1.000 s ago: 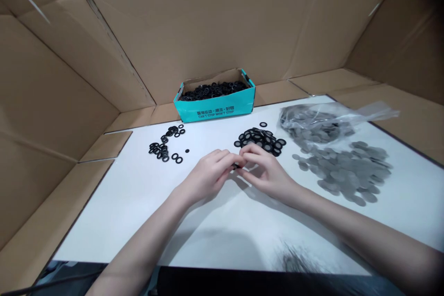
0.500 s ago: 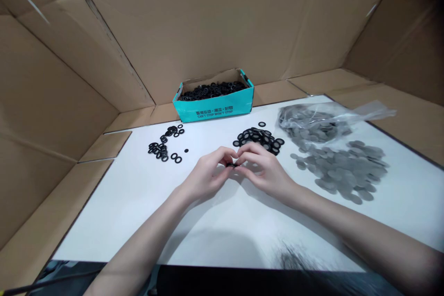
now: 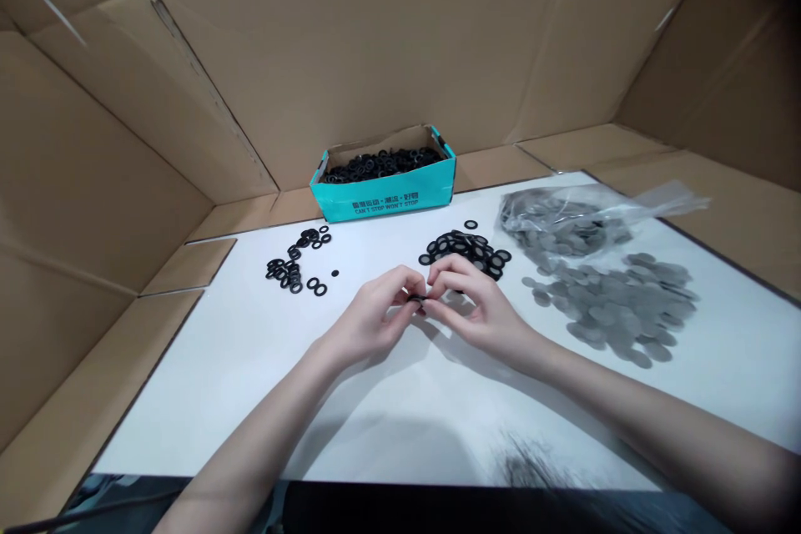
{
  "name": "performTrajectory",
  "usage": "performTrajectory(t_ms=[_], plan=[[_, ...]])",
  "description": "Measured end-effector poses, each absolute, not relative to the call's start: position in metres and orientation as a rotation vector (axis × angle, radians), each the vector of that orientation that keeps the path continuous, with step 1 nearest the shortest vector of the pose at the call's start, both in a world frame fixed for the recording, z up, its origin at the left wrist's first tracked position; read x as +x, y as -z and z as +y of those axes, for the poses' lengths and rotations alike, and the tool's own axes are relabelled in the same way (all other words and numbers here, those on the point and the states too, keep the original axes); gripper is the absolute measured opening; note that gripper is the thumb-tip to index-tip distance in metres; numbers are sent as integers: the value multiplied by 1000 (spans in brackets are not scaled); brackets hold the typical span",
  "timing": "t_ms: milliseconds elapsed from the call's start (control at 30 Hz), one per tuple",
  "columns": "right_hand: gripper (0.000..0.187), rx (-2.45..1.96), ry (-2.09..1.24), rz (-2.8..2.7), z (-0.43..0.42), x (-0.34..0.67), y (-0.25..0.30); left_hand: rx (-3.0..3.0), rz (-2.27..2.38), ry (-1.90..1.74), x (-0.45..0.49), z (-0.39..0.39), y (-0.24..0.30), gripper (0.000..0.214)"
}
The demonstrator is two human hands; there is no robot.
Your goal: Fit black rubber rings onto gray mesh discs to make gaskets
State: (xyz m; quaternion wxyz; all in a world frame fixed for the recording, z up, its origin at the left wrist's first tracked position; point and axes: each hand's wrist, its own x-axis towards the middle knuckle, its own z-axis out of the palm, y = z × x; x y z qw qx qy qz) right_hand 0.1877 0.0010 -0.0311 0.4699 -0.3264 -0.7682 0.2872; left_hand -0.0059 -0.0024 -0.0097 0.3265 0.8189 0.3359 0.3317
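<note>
Between the fingertips of both hands is a small black ring (image 3: 415, 298), held just above the white tabletop. My left hand (image 3: 383, 310) pinches it from the left, thumb below and fingers curled over. From the right, my right hand (image 3: 471, 300) closes thumb and forefinger on its other edge. Whether a mesh disc sits in the ring is hidden by the fingers. Right behind my right hand lies a pile of black rings with grey centres (image 3: 463, 245). Loose black rings (image 3: 289, 274) are scattered farther left, with one small solid black disc (image 3: 335, 273) near them.
A turquoise box (image 3: 388, 202) full of black rings stands at the back. Grey round discs (image 3: 626, 309) are heaped on the right, below a clear plastic bag (image 3: 563, 221) with more discs. Cardboard walls (image 3: 388, 33) enclose the white table (image 3: 238, 375).
Both hands stay in almost the same place around the ring. My fingertips have shifted slightly, and the ring looks a little more tilted. The piles have not changed.
</note>
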Motion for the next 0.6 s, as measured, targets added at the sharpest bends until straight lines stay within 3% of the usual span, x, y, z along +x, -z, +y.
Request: performTrajectory(t_ms=[300,600], plan=[[1,-870,-578,-1958,7,190,39,2120,971,-892,-7,-1,12,12],[12,-832,-626,-1957,7,189,40,2110,932,-910,-6,-1,14,10]])
